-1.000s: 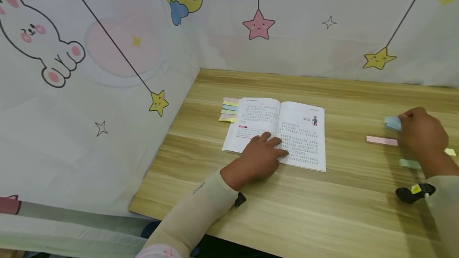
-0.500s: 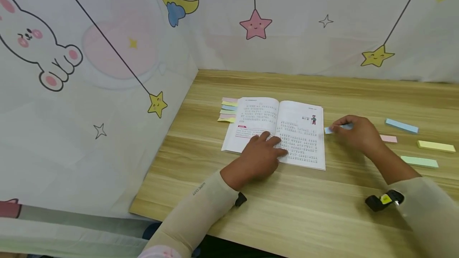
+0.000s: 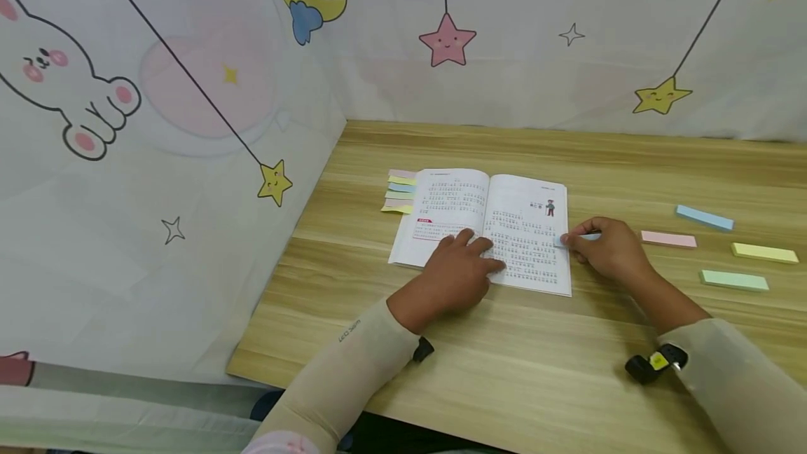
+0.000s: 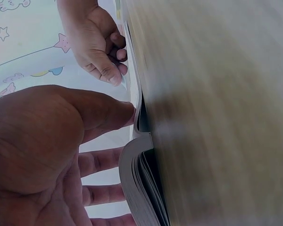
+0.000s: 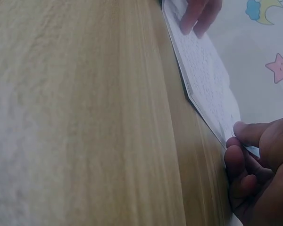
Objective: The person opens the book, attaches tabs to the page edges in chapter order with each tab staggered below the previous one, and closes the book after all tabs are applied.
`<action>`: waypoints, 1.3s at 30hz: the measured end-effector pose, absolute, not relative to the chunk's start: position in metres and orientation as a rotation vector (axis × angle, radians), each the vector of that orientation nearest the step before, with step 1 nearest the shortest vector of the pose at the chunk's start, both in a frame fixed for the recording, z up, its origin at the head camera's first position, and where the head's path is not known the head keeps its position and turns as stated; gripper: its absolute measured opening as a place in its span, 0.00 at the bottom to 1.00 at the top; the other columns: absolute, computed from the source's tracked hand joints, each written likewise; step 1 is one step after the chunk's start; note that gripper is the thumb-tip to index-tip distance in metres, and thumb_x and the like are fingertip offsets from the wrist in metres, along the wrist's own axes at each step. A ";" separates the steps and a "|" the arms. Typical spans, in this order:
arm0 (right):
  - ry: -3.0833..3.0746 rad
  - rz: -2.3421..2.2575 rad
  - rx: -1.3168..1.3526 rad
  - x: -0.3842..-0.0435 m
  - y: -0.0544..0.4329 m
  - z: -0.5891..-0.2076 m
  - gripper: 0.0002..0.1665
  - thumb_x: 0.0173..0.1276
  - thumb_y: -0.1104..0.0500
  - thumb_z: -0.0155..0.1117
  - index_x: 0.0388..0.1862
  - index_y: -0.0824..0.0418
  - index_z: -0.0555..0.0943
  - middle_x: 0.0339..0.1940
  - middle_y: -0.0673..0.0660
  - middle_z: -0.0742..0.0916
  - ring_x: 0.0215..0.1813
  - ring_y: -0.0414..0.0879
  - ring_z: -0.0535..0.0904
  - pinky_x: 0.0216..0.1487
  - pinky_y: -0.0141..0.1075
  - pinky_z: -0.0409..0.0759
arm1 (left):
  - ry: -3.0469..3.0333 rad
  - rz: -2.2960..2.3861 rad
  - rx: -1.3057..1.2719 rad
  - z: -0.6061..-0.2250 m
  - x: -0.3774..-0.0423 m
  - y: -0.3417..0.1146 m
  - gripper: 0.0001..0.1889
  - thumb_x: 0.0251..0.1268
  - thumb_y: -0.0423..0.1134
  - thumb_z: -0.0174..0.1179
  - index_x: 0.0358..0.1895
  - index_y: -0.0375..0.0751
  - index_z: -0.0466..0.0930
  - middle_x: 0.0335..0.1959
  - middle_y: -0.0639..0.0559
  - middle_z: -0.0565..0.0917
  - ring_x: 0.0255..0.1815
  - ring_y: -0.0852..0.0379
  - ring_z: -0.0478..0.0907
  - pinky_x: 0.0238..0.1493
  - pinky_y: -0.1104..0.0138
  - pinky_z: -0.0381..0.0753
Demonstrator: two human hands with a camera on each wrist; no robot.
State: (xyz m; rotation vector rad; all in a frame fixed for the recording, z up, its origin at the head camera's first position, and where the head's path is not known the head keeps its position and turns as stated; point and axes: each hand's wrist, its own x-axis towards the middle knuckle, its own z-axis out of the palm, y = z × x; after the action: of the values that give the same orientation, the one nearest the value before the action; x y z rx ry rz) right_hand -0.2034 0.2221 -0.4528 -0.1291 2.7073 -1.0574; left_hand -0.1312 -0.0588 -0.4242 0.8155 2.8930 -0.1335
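An open book (image 3: 526, 258) lies on the wooden table, printed pages up. My left hand (image 3: 457, 275) rests on it with fingers spread across the lower middle, by the fold; the left wrist view has its thumb and fingers over the page edge. At the book's right edge my right hand (image 3: 608, 247) pinches a blue sticky tab (image 3: 560, 241) between thumb and fingertips. The tab's tip overlaps the right page's margin. In the right wrist view the right hand (image 5: 262, 160) has its thumb at the page edge, other fingers curled underneath. Several coloured tabs (image 3: 399, 191) stick out from the book's left side.
To the right lie a blue tab pad (image 3: 705, 218), a pink pad (image 3: 668, 239), a yellow pad (image 3: 765, 252) and a green pad (image 3: 734, 280). A cartoon-printed cloth wall (image 3: 504, 90) borders the table (image 3: 504, 356) at the back and left.
My right hand has moved left from the blue pad to the book's right edge, carrying a blue sticky tab onto the margin. The left hand has stayed on the book.
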 end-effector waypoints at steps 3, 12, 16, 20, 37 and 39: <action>2.726 -1.058 -0.138 -0.203 0.222 -0.455 0.24 0.72 0.44 0.68 0.45 0.65 0.82 0.23 0.50 0.87 0.28 0.46 0.78 0.28 0.37 0.70 | 2.897 -0.129 0.817 -0.425 -0.131 -0.059 0.21 0.76 0.46 0.57 0.67 0.70 0.79 0.71 0.57 0.73 0.72 0.48 0.63 0.66 0.53 0.68; 2.836 -1.035 -0.155 -0.200 0.223 -0.459 0.21 0.69 0.45 0.70 0.41 0.64 0.84 0.30 0.54 0.86 0.32 0.49 0.75 0.28 0.39 0.71 | 2.901 -0.127 0.831 -0.427 -0.132 -0.059 0.21 0.76 0.47 0.57 0.68 0.69 0.79 0.71 0.57 0.73 0.71 0.49 0.63 0.66 0.53 0.69; 2.839 -1.040 -0.160 -0.200 0.223 -0.459 0.21 0.69 0.45 0.70 0.40 0.64 0.84 0.28 0.53 0.86 0.31 0.49 0.75 0.28 0.39 0.71 | 2.898 -0.132 0.818 -0.425 -0.131 -0.059 0.21 0.76 0.47 0.57 0.67 0.70 0.79 0.71 0.57 0.72 0.72 0.49 0.63 0.66 0.53 0.68; 2.822 -1.040 -0.152 -0.200 0.224 -0.459 0.21 0.70 0.45 0.70 0.41 0.64 0.84 0.25 0.51 0.86 0.31 0.48 0.75 0.27 0.38 0.71 | 2.892 -0.139 0.813 -0.424 -0.132 -0.058 0.21 0.76 0.46 0.57 0.68 0.69 0.79 0.71 0.57 0.72 0.72 0.49 0.63 0.66 0.52 0.68; 2.881 -0.996 -0.197 -0.198 0.218 -0.460 0.18 0.68 0.50 0.72 0.39 0.65 0.83 0.37 0.62 0.87 0.35 0.53 0.76 0.30 0.41 0.71 | 2.905 -0.138 0.809 -0.427 -0.132 -0.059 0.21 0.76 0.46 0.57 0.67 0.70 0.79 0.71 0.58 0.72 0.72 0.49 0.63 0.66 0.53 0.68; 2.894 -0.968 -0.196 -0.198 0.217 -0.460 0.17 0.68 0.50 0.72 0.40 0.64 0.82 0.37 0.62 0.86 0.35 0.54 0.76 0.30 0.42 0.70 | 2.904 -0.139 0.810 -0.427 -0.132 -0.059 0.21 0.76 0.46 0.57 0.67 0.70 0.79 0.71 0.58 0.73 0.72 0.49 0.63 0.66 0.53 0.68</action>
State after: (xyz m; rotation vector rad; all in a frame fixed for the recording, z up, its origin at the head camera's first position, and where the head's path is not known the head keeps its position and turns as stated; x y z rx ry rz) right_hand -0.1977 0.2167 -0.4600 -0.1964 2.8939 -0.9683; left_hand -0.1320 -0.0586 -0.4271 0.8099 2.9043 -0.1392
